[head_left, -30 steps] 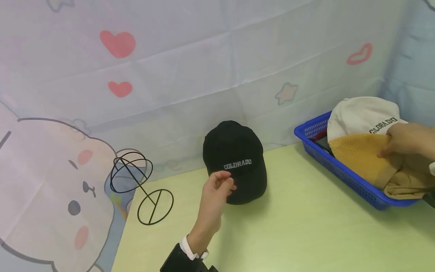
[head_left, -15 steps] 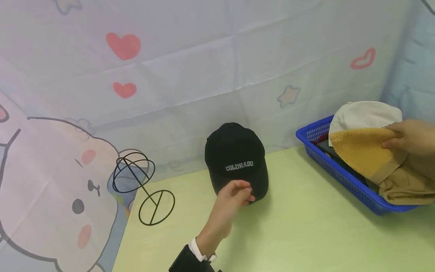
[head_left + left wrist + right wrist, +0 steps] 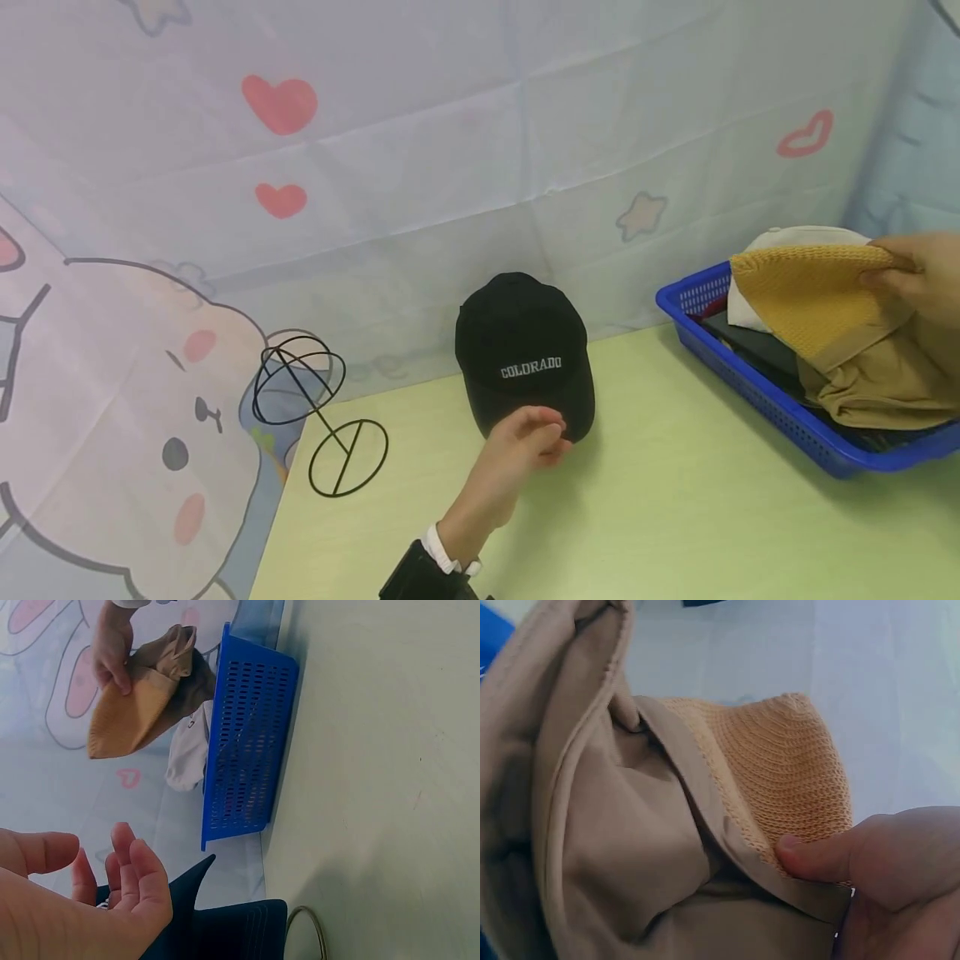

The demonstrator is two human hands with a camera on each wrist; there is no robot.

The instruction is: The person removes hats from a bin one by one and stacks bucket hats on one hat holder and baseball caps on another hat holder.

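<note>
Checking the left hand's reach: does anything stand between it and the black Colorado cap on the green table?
Nothing visible does: the left hand sits right at the black cotton baseball cap's front brim edge.

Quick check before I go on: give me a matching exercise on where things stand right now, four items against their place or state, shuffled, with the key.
Things:
1. black cap
2. yellow knit hat
3. wire hat stand
4. blue basket

Places or states:
A. bare, at the table's left edge
B. pinched in the right hand, lifted over the basket
C. at the table's right, with hats inside
D. by the backdrop, left hand at its brim

Pairs: 1-D, 2-B, 3-A, 4-C
</note>
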